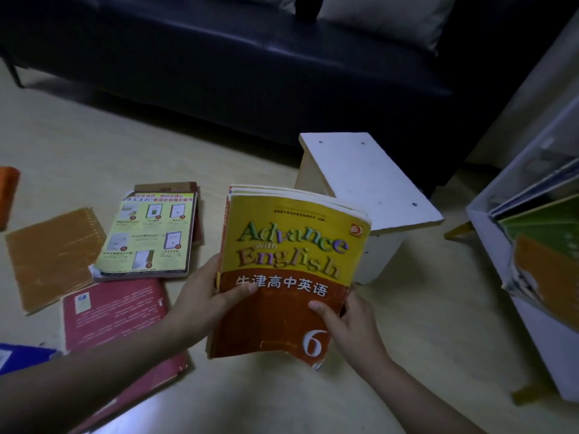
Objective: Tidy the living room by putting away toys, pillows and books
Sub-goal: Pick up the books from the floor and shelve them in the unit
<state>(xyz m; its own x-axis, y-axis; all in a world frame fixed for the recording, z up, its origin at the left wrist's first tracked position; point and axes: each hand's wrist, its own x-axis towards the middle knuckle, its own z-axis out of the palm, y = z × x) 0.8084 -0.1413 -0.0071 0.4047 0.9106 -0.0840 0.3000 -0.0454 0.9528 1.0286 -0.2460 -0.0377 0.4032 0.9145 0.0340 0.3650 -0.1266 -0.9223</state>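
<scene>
The yellow-and-red "Advance with English" textbook (291,270) sits between both hands: the left hand (203,296) grips its spine edge, the right hand (347,324) pinches its lower right corner, thumbs on the cover.

Book (291,270) centre — stool (369,180) behind it, floor books (147,233) left, shelf (513,277) right, sofa (250,57) beyond.

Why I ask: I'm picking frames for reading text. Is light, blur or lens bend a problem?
Head view: dim, corners darkest, sofa nearly black; the yellow book held by the left hand and right hand has a sharp title; the red book has smeared print; the white box leans from lens bend.
</scene>
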